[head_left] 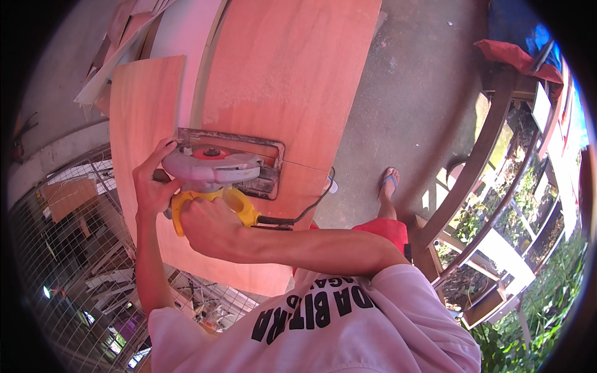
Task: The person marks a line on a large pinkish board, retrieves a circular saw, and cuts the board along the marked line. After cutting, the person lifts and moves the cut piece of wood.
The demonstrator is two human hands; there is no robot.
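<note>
A circular saw with a grey guard and a dark metal base plate rests on a long reddish plywood sheet. My right hand is closed round the saw's yellow handle. My left hand grips a dark knob at the saw's left end, its fingertips near the guard's edge. A black cord runs from the handle over the sheet's right edge. A thin line crosses the plywood right of the base plate.
A smaller plywood piece and stacked offcuts lie at upper left. A wire mesh is below left. My sandaled foot stands on concrete, beside a curved railing with plants beyond. Red cloth hangs at upper right.
</note>
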